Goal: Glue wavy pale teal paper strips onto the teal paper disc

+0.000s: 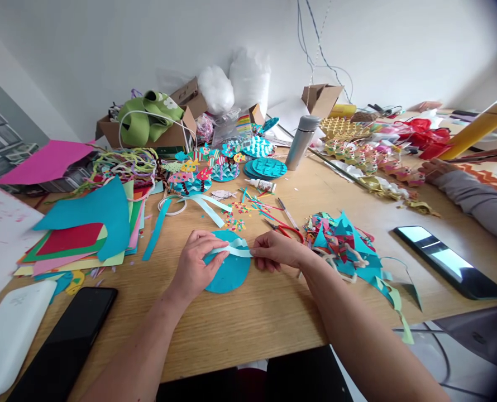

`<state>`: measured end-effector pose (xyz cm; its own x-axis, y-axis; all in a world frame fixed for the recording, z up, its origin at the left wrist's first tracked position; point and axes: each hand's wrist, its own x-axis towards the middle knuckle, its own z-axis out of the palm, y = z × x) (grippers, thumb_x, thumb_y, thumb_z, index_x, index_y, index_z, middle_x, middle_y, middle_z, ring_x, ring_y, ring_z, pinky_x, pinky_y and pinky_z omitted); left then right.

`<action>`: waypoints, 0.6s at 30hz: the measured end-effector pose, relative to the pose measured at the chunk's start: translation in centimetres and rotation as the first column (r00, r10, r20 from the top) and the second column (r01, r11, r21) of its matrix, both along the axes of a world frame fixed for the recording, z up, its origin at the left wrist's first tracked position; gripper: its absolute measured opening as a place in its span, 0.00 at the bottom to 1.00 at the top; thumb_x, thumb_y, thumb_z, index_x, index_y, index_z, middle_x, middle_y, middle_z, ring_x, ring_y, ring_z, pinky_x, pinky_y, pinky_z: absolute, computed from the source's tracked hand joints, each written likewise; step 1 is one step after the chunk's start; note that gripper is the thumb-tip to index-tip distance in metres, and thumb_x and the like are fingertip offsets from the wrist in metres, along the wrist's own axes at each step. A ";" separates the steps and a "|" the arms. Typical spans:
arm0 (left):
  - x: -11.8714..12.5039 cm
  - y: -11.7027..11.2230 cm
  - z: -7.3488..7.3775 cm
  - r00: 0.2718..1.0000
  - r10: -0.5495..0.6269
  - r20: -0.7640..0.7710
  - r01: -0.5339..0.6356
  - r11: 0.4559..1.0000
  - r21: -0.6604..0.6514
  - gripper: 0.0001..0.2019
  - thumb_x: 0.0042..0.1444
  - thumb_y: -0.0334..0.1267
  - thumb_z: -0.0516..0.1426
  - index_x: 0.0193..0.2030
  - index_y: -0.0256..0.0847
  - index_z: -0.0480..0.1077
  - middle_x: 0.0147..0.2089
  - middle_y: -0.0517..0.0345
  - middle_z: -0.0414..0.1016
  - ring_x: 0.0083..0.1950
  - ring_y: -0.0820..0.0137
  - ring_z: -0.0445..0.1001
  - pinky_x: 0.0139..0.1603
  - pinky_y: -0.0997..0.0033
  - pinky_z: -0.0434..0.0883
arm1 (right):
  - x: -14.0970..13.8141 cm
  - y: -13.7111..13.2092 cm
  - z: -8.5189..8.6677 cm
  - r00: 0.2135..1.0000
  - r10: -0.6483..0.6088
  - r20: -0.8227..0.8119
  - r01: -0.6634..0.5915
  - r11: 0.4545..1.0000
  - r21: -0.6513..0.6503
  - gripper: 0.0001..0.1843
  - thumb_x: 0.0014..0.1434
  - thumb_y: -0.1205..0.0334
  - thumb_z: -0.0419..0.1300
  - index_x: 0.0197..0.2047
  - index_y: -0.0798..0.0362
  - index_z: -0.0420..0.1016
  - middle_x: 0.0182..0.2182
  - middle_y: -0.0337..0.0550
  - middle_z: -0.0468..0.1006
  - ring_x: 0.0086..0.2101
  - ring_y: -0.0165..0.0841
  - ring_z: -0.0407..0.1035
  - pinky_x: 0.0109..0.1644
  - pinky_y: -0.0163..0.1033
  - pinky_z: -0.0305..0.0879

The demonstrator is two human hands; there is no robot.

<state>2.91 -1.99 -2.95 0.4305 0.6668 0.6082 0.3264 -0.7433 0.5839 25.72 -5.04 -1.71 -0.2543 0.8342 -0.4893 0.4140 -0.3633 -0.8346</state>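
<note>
A pale blue paper strip (240,252) runs between my two hands, above a round blue disc (228,278) lying on the table. My left hand (199,258) pinches the strip near its left end, over the disc's left side. At the other end, my right hand (276,251) grips the strip between thumb and fingers, just past the disc's right edge. The strip looks wavy, with a raised bend in its middle. Whether it touches the disc I cannot tell. Orange-handled pliers (288,230) and a pen (287,213) lie beyond my right hand.
Coloured paper sheets (76,234) are stacked at left, near a black phone (64,346). Paper scraps (344,245) pile up at right, beside another phone (449,259). A steel bottle (302,142) stands behind finished paper fish pieces (194,173). Another person's sleeve (474,192) rests at far right.
</note>
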 end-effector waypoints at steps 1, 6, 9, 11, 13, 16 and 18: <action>0.0 0.0 0.1 1.000 0.000 0.002 0.000 1.000 -0.002 0.05 0.54 0.36 0.61 0.37 0.44 0.78 0.36 0.55 0.80 0.44 0.64 0.72 0.46 0.60 0.72 | 0.0 0.0 -0.1 1.000 0.001 0.010 -0.001 1.000 0.008 0.16 0.54 0.53 0.61 0.24 0.55 0.68 0.17 0.36 0.74 0.14 0.21 0.62 0.15 0.27 0.56; 0.0 0.0 0.1 1.000 -0.002 -0.005 0.002 1.000 -0.013 0.05 0.54 0.36 0.62 0.37 0.44 0.78 0.35 0.55 0.80 0.44 0.63 0.72 0.46 0.59 0.73 | -0.2 0.0 -0.5 0.998 0.019 0.052 -0.021 0.999 0.031 0.14 0.57 0.55 0.59 0.24 0.54 0.67 0.17 0.35 0.73 0.14 0.23 0.64 0.15 0.28 0.56; 0.0 0.0 0.1 1.000 -0.014 -0.004 0.014 1.000 0.002 0.05 0.54 0.35 0.62 0.38 0.44 0.78 0.36 0.55 0.80 0.44 0.63 0.72 0.45 0.59 0.73 | -0.2 0.0 -0.5 0.998 0.035 0.058 -0.038 0.998 0.052 0.15 0.57 0.54 0.59 0.24 0.53 0.66 0.16 0.35 0.73 0.14 0.24 0.64 0.15 0.28 0.57; 0.0 0.0 0.1 1.000 -0.017 -0.005 0.017 1.000 0.007 0.05 0.54 0.35 0.62 0.38 0.44 0.78 0.36 0.55 0.80 0.44 0.64 0.72 0.45 0.60 0.73 | -0.3 -0.1 -0.4 0.998 0.038 0.056 -0.041 0.997 0.064 0.15 0.56 0.53 0.59 0.24 0.53 0.66 0.16 0.35 0.73 0.14 0.24 0.64 0.15 0.28 0.57; 0.0 0.0 0.1 1.000 -0.017 -0.007 0.017 1.000 0.008 0.05 0.53 0.35 0.62 0.37 0.44 0.78 0.36 0.55 0.80 0.43 0.64 0.72 0.45 0.61 0.73 | -0.3 -0.1 -0.3 0.998 0.032 0.057 -0.036 0.997 0.066 0.15 0.56 0.53 0.60 0.24 0.53 0.65 0.16 0.35 0.73 0.14 0.24 0.64 0.15 0.28 0.57; 0.0 0.0 0.1 1.000 -0.018 -0.009 0.018 1.000 0.009 0.05 0.54 0.35 0.62 0.37 0.44 0.78 0.36 0.55 0.80 0.44 0.64 0.72 0.46 0.60 0.73 | -0.3 -0.1 -0.1 0.998 0.030 0.061 -0.033 0.998 0.061 0.15 0.56 0.52 0.60 0.24 0.53 0.65 0.16 0.35 0.73 0.14 0.24 0.64 0.15 0.28 0.56; 0.0 0.0 0.0 1.000 -0.021 -0.010 0.021 1.000 0.011 0.05 0.54 0.35 0.62 0.37 0.43 0.78 0.36 0.55 0.80 0.44 0.64 0.72 0.46 0.60 0.73 | -0.4 -0.1 -0.2 0.998 0.029 0.061 -0.033 0.998 0.059 0.15 0.56 0.53 0.60 0.24 0.53 0.65 0.16 0.35 0.72 0.14 0.24 0.64 0.15 0.28 0.55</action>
<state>2.91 -1.97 -2.94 0.4503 0.6508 0.6113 0.3165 -0.7566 0.5722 25.37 -5.16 -1.89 -0.2521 0.8545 -0.4541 0.4748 -0.2997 -0.8275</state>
